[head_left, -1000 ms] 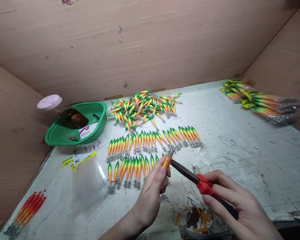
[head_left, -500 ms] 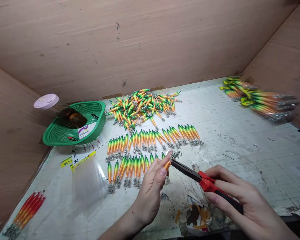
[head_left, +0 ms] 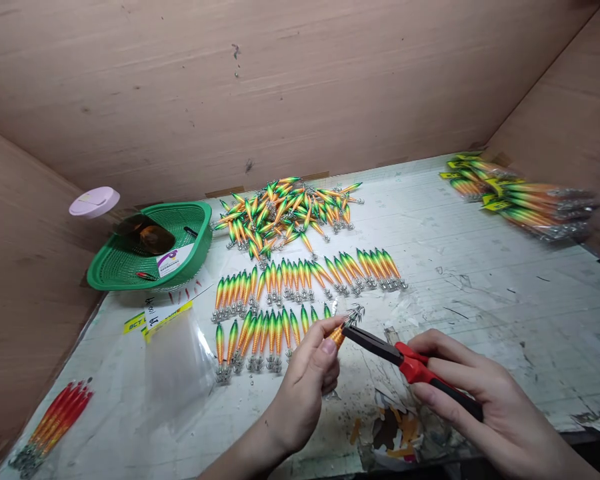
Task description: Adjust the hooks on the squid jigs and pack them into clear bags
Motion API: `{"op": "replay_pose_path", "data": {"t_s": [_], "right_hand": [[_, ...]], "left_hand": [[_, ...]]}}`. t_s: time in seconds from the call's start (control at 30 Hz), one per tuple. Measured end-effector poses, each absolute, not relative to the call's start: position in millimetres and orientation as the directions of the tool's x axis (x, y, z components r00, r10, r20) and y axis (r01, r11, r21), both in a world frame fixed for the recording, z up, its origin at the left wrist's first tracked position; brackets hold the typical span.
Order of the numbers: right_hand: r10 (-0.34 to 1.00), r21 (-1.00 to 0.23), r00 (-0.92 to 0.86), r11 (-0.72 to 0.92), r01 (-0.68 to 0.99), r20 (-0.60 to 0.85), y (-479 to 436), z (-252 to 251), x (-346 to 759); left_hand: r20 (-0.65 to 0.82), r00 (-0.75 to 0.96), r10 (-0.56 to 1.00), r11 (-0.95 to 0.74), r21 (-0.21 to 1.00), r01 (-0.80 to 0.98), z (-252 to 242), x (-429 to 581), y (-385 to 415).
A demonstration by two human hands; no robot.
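My left hand pinches one orange-green squid lure above the table, its hook end pointing up and right. My right hand is wrapped round the red-and-black handles of long-nose pliers, whose black jaws meet the lure's metal hooks. Just behind my hands, two neat rows of the same lures lie side by side on the table. A loose heap of lures sits farther back.
A green basket with small items stands at the back left, a pink lid beside it. Clear bags with yellow labels lie left of the rows. Red lures sit at the near left, bagged lures at the far right. Brown board walls enclose the table.
The lure and plier jaws have shifted slightly downward and right, and my left fingers have turned the lure a little. My right hand has slid slightly right.
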State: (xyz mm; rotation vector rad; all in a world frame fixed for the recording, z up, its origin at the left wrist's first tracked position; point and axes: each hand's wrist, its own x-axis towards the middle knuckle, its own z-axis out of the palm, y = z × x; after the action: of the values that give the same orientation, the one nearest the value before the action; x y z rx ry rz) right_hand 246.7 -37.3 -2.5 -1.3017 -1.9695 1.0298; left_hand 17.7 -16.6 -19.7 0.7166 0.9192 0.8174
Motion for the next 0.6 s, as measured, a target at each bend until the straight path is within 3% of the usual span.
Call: {"op": "replay_pose_path", "data": {"t_s": [0.13,0.27,0.33,0.47,0.6], "right_hand": [[0.926,-0.825,-0.371,0.266,0.498,0.074,-37.3,-1.5,242.8],[0.909,-0.835,-0.417,0.248,0.492,0.024,-34.2,3.2,245.0],[0.896,-0.843,-0.444,0.252,0.475,0.018,-33.7,4.7,247.2],[0.915,-0.836,-0.400,0.256,0.485,0.049,-35.3,2.6,247.3],[0.942,-0.819,-0.331,0.232,0.525,0.055,-35.2,-1.4,242.4]], "left_hand": [[-0.368,0.456,0.810,0.573,0.660,-0.485,-21.3,26.6,-14.5],[-0.401,0.589,0.701,0.705,0.514,-0.489,-16.3,28.3,-10.0],[-0.399,0.586,0.705,0.696,0.547,-0.465,-16.0,27.6,-8.3],[-0.436,0.378,0.817,0.577,0.627,-0.524,-19.2,27.8,-7.0],[-0.347,0.301,0.888,0.459,0.715,-0.527,-20.8,28.7,-8.3]]}}
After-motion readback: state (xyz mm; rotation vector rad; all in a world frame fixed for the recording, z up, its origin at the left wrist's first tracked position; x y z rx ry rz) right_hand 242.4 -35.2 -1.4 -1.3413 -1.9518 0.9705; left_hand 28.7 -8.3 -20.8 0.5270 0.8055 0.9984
